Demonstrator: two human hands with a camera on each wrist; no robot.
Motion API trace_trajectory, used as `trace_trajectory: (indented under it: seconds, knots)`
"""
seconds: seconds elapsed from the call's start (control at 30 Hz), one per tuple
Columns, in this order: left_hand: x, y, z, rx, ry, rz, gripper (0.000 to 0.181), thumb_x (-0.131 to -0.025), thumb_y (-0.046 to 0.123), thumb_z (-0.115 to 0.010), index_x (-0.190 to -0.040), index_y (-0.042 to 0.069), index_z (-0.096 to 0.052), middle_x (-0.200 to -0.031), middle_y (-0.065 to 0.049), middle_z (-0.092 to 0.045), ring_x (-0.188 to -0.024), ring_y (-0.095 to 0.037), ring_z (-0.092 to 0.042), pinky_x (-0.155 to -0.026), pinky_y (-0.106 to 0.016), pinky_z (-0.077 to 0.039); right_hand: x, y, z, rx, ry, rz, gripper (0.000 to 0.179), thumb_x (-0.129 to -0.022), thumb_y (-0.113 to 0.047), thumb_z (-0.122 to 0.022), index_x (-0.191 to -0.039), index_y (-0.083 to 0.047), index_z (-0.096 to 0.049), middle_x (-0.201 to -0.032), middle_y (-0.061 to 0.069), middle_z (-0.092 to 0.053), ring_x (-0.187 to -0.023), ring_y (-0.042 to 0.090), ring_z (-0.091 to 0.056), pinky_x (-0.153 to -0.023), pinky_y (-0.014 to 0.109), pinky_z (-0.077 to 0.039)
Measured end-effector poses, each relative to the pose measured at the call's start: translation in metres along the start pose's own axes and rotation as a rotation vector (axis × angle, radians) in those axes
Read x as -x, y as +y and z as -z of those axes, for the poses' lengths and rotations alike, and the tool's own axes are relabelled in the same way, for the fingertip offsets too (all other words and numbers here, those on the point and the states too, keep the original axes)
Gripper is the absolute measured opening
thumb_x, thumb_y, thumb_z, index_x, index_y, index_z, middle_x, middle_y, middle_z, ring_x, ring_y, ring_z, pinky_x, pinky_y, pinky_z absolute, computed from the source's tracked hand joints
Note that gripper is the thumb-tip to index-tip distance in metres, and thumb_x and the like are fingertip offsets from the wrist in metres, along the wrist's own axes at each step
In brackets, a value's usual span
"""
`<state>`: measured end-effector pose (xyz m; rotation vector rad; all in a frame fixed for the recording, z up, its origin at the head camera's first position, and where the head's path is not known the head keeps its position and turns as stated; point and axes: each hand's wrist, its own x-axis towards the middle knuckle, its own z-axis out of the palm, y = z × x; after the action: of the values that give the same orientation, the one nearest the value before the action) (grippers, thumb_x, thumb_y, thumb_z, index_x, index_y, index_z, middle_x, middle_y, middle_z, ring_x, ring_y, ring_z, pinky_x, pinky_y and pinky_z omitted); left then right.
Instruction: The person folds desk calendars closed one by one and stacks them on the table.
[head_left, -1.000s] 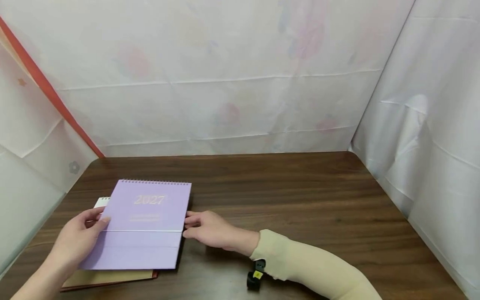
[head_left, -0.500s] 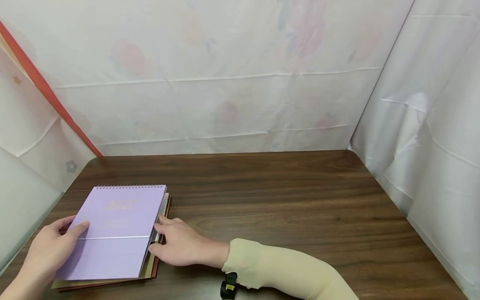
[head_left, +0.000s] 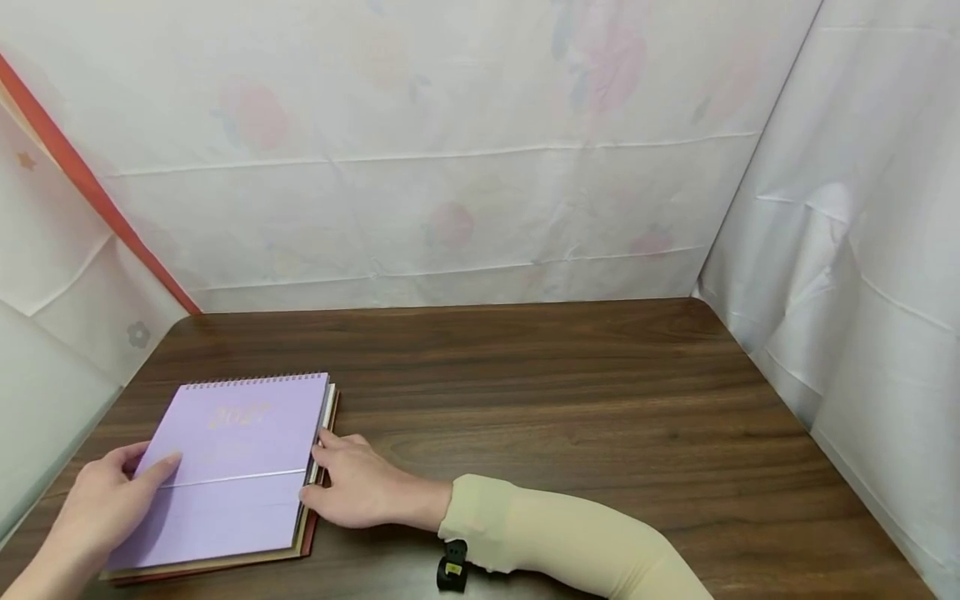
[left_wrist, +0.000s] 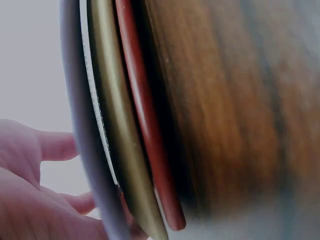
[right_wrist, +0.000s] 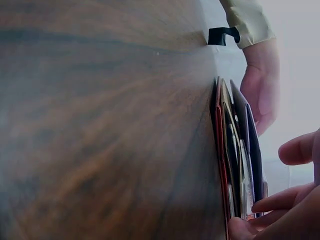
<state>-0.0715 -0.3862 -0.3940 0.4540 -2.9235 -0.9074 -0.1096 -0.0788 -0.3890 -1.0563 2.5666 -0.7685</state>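
Observation:
A lilac desk calendar (head_left: pixel 240 446) marked 2027, spiral-bound along its far edge, lies on top of a stack at the left of the table. My left hand (head_left: pixel 105 504) grips its left edge, thumb on the cover and fingers at the side. Against the stack's right edge rest the fingertips and thumb of my right hand (head_left: pixel 363 483). Beneath the lilac calendar, the left wrist view shows a gold-coloured calendar edge (left_wrist: pixel 117 105) and a red one (left_wrist: pixel 142 115) at the bottom. White pages show between the layers; the lower covers are mostly hidden.
The stack lies on a dark wood-grain table (head_left: pixel 570 400). White patterned cloth (head_left: pixel 450 167) hangs behind it, with more white cloth (head_left: pixel 862 250) at the right. A small black device (head_left: pixel 452 567) hangs below the right sleeve cuff.
The lilac calendar has come left and down onto the stack, both hands moving with it. Over the last half second its right side has turned slightly away, lining up more with the layers below.

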Motion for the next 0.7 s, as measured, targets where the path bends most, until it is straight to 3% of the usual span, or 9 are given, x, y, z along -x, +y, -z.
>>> trace_trajectory:
  seconds: [0.13, 0.33, 0.43, 0.57, 0.7]
  knots:
    - [0.000, -0.002, 0.000, 0.001, -0.038, -0.028, 0.072, -0.105, 0.035, -0.048, -0.132, -0.030, -0.032, -0.124, -0.050, -0.040, -0.111, -0.059, -0.041, -0.085, -0.062, -0.036, 0.000, 0.002, -0.002, -0.014, -0.003, 0.006, 0.060, -0.099, -0.040, -0.053, -0.149, -0.007, -0.045, -0.160, 0.004, -0.029, -0.144, 0.016, -0.030, -0.111, 0.021, -0.027]
    - [0.002, 0.000, 0.002, -0.072, -0.082, -0.097, 0.074, -0.106, 0.035, -0.047, -0.132, -0.032, -0.028, -0.127, -0.054, -0.030, -0.119, -0.068, -0.027, -0.093, -0.073, -0.028, 0.001, 0.004, -0.001, -0.058, -0.010, -0.012, 0.062, -0.097, -0.038, -0.055, -0.149, -0.007, -0.046, -0.161, 0.004, -0.026, -0.143, 0.015, -0.030, -0.109, 0.020, -0.029]
    - [0.003, 0.000, 0.002, -0.142, -0.045, -0.147, 0.072, -0.105, 0.033, -0.050, -0.131, -0.031, -0.030, -0.123, -0.053, -0.033, -0.117, -0.068, -0.025, -0.091, -0.074, -0.026, 0.002, 0.006, 0.003, -0.084, 0.003, -0.013, 0.060, -0.096, -0.036, -0.056, -0.147, -0.005, -0.048, -0.161, 0.003, -0.026, -0.142, 0.012, -0.032, -0.107, 0.019, -0.031]
    - [0.003, 0.000, 0.004, -0.222, 0.055, -0.201, 0.064, -0.101, 0.032, -0.057, -0.130, -0.022, -0.039, -0.120, -0.050, -0.036, -0.112, -0.067, -0.029, -0.086, -0.073, -0.026, 0.003, 0.008, 0.008, -0.110, 0.024, -0.005, 0.056, -0.096, -0.033, -0.057, -0.145, -0.007, -0.051, -0.160, 0.001, -0.029, -0.140, 0.011, -0.033, -0.106, 0.019, -0.033]
    - [0.005, 0.006, 0.008, -0.236, 0.127, -0.274, 0.051, -0.099, 0.031, -0.061, -0.124, -0.013, -0.053, -0.119, -0.046, -0.044, -0.110, -0.063, -0.035, -0.087, -0.071, -0.026, 0.006, 0.009, 0.015, -0.105, 0.046, 0.023, 0.050, -0.097, -0.032, -0.057, -0.142, -0.011, -0.056, -0.156, -0.002, -0.036, -0.140, 0.010, -0.036, -0.107, 0.022, -0.034]
